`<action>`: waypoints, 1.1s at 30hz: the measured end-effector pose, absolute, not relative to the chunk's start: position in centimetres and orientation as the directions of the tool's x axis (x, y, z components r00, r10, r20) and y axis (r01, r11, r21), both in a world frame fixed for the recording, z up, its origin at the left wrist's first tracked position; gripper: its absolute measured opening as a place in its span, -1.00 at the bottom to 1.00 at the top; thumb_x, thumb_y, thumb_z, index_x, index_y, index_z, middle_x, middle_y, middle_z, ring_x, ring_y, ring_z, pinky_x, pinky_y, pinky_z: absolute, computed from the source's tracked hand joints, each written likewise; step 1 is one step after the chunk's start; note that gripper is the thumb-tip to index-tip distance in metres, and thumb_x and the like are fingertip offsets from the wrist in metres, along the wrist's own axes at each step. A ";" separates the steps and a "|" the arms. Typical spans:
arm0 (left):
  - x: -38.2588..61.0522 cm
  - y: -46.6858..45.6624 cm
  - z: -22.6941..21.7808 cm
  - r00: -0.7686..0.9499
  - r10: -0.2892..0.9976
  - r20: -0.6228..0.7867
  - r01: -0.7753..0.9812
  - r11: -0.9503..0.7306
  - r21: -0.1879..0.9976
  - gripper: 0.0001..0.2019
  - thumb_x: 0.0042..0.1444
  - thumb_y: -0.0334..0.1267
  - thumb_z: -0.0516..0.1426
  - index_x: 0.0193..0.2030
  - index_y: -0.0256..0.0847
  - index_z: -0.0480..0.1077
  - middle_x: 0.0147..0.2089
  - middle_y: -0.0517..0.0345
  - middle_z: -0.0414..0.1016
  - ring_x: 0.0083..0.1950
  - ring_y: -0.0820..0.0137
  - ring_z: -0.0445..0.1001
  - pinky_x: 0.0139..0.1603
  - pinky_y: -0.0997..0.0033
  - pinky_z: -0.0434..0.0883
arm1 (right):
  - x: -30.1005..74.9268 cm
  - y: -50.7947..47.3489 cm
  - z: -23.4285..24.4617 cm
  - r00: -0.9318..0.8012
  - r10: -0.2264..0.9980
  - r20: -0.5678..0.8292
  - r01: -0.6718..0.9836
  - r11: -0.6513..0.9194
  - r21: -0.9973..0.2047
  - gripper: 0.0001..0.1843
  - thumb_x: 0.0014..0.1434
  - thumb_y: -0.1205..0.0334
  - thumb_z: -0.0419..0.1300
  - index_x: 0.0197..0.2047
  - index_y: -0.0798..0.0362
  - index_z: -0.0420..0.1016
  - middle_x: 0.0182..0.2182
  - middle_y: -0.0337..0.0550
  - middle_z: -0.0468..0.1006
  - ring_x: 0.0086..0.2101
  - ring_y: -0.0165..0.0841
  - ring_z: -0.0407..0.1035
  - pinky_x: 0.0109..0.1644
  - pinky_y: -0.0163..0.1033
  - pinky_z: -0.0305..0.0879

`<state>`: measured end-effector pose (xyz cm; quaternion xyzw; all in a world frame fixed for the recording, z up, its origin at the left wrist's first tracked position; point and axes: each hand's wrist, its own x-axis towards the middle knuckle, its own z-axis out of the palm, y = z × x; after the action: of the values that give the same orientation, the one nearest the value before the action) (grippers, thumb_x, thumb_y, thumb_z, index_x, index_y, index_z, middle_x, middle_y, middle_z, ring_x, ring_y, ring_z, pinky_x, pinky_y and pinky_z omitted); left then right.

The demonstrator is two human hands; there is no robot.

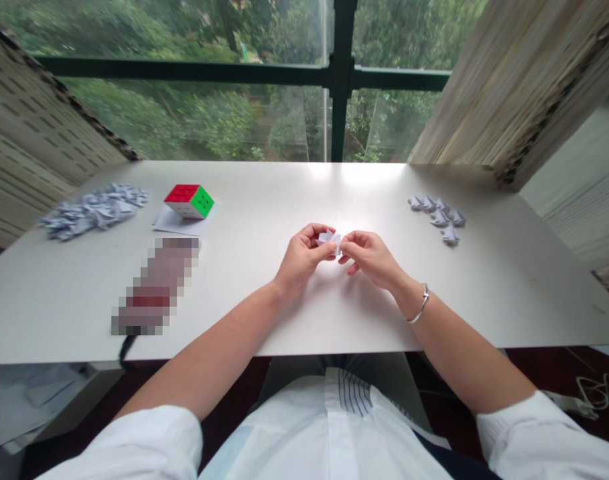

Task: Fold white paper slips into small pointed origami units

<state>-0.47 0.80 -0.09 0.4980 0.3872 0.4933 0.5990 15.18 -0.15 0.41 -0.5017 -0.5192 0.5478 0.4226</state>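
Observation:
A small folded white paper piece [329, 239] with several points is held between my two hands, a little above the table near its middle. My left hand [304, 257] is closed on it, thumb in front and fingers behind. My right hand [369, 257] pinches its right edge between thumb and fingertips, the lower fingers curled loosely beneath. The fingers cover part of the paper's folds. On the right wrist sits a silver bracelet [423, 305].
On the white table [244, 267], a heap of folded paper pieces [94, 210] lies far left. Beside it, a puzzle cube [189, 201] rests on white paper sheets [177, 223]. A blurred-out flat object with a cord [128, 350] lies nearer. Several folded paper clusters [440, 217] lie right.

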 end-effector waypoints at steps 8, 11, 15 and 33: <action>-0.7 0.5 -0.1 0.237 0.970 0.052 -0.113 -0.026 0.993 -0.74 -0.06 -0.27 0.35 -0.29 -0.24 0.38 -0.33 0.23 0.46 -0.37 0.52 0.48 -0.29 0.48 0.46 | 15.9 0.0 -0.3 -0.059 0.972 0.227 0.436 0.230 -0.870 -0.92 0.04 0.23 0.22 -0.40 0.06 0.43 -0.48 -0.24 0.49 -0.49 -0.46 0.34 -0.49 -0.37 0.31; -0.8 0.5 -0.2 0.252 0.968 0.011 -0.089 0.012 0.996 -0.72 -0.04 -0.24 0.35 -0.21 -0.25 0.42 -0.39 0.22 0.47 -0.37 0.49 0.48 -0.31 0.46 0.47 | 15.9 0.1 -0.3 -0.072 0.953 0.294 0.459 0.294 -0.838 -0.95 0.05 0.28 0.20 -0.39 0.07 0.45 -0.46 -0.23 0.51 -0.48 -0.46 0.35 -0.47 -0.36 0.30; -0.9 0.6 0.0 0.276 0.960 -0.041 -0.099 0.071 0.993 -0.70 -0.06 -0.20 0.35 -0.21 -0.29 0.48 -0.37 0.14 0.51 -0.38 0.45 0.49 -0.41 0.47 0.46 | 16.0 0.2 -0.2 -0.072 0.949 0.306 0.383 0.310 -0.870 -0.91 0.13 0.26 0.18 -0.31 0.07 0.50 -0.42 -0.21 0.54 -0.44 -0.42 0.42 -0.47 -0.35 0.35; -1.2 0.9 0.5 0.123 0.992 0.014 -0.316 0.026 0.949 -0.68 -0.14 -0.23 0.38 -0.28 -0.20 0.38 -0.42 0.26 0.52 -0.44 0.49 0.49 -0.37 0.45 0.51 | 17.6 -0.2 0.3 -0.374 0.730 0.572 0.555 0.670 -0.492 -0.81 0.30 0.18 0.18 -0.09 -0.12 0.60 -0.25 -0.15 0.48 -0.35 -0.41 0.42 -0.27 -0.29 0.37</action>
<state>-1.19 0.90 0.48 0.4420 0.3827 0.5402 0.6053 17.62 -0.17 0.34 -0.3910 -0.8216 0.1091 0.4003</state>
